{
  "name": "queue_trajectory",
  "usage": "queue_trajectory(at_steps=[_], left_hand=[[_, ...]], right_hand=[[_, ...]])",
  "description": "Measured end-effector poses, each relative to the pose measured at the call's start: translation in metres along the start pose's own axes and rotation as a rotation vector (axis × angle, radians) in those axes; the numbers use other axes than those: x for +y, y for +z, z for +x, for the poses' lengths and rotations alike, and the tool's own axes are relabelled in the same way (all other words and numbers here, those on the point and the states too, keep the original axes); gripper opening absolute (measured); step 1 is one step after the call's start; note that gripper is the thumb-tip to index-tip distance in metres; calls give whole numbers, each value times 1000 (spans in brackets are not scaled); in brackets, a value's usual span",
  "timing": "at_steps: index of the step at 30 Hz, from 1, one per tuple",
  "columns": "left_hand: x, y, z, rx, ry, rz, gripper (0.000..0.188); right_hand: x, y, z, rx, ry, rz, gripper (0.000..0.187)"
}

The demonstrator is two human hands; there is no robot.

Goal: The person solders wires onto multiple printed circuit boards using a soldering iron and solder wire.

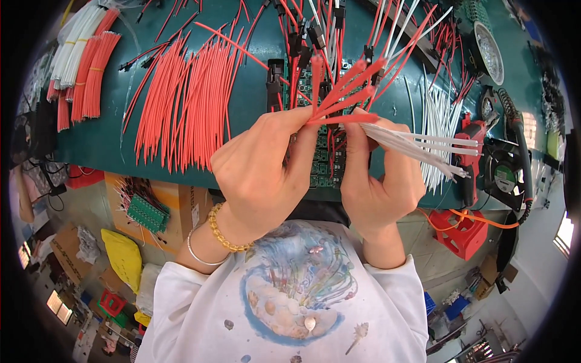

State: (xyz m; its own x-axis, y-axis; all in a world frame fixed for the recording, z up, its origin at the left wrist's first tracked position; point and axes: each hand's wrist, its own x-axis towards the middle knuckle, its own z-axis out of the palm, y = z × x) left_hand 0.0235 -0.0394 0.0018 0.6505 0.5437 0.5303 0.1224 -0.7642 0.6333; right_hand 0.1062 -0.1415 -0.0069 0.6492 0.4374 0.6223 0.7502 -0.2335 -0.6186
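Both of my hands meet above the front of the green work surface. My left hand is closed in a pinch at the base of several red wires, which fan up and to the right. My right hand pinches several white wires where they cross the red ones; their bare-looking tips point right. Which fingers bear on which wires is partly hidden. Beneath the hands lies a green circuit board, largely covered by fingers and by red and white leads with black connectors.
Rows of red wires lie left, with banded wire bundles beyond. White wires spread at right, near a red-handled tool, a black fan and a round metal dish. A cardboard box holds another board below left.
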Motion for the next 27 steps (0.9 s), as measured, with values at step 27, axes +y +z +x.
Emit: queue_trajectory(at_steps=[27], left_hand=[[1,-1,1,-17,-1,35,19]], right_hand=[[1,1,-2,-5,-17,0,30]])
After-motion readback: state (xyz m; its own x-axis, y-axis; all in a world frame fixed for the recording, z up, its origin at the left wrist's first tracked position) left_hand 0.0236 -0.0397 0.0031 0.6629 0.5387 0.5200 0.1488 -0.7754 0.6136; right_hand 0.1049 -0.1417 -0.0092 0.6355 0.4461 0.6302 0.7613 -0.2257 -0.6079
